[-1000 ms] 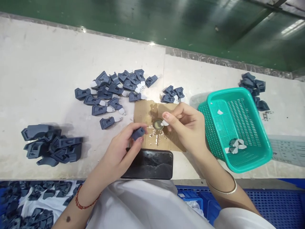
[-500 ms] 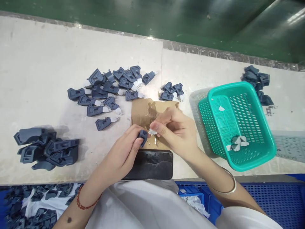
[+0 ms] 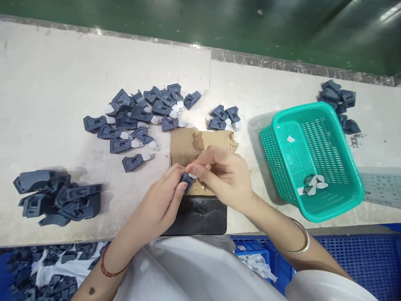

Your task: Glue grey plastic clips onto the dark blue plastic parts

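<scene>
Worktop with phone, basket near hands

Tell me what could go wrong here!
The small white plastic-looking piece might slip, since the right hand seems to pinch it only by the fingertips. The flat black rectangular phone could get smeared, because it lies right beside the wet-looking brown cardboard sheet.
</scene>
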`<state>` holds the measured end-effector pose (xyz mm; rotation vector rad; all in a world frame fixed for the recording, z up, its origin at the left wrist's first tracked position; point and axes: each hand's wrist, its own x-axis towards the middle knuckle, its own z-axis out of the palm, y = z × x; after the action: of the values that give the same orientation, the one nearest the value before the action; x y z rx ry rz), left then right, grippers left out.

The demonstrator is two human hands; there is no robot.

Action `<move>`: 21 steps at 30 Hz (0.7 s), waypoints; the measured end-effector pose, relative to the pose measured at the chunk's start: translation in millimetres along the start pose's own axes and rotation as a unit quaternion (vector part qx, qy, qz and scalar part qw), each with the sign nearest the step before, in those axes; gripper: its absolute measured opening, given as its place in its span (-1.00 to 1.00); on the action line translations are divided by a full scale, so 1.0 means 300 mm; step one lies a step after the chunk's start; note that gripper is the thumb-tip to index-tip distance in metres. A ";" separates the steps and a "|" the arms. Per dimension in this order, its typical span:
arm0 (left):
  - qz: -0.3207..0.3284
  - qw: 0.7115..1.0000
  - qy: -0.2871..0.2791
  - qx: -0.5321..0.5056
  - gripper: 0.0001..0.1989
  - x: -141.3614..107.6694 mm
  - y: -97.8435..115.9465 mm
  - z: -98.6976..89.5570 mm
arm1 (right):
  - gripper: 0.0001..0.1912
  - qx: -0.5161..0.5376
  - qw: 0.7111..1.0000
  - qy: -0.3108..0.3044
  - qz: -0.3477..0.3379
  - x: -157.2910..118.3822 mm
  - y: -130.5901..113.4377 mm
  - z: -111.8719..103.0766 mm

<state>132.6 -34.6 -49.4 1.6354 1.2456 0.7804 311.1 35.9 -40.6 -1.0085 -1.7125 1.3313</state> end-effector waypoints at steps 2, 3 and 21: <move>-0.013 1.000 -0.003 0.000 -0.77 0.002 0.001 0.000 | -0.61 -0.014 1.000 0.005 -0.005 -0.004 -0.003 0.002; -0.019 1.000 -0.003 -0.001 -0.76 0.004 0.002 0.000 | -0.62 -0.027 1.000 0.006 -0.015 -0.006 -0.005 0.003; -0.058 0.994 -0.030 -0.086 -0.67 0.011 0.030 -0.028 | -0.55 -0.282 0.942 -0.070 -0.167 -0.003 -0.017 -0.018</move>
<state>129.7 -29.8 -38.1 1.4250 1.1870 0.7403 315.6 36.6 -34.5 -0.8764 -2.3259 0.7156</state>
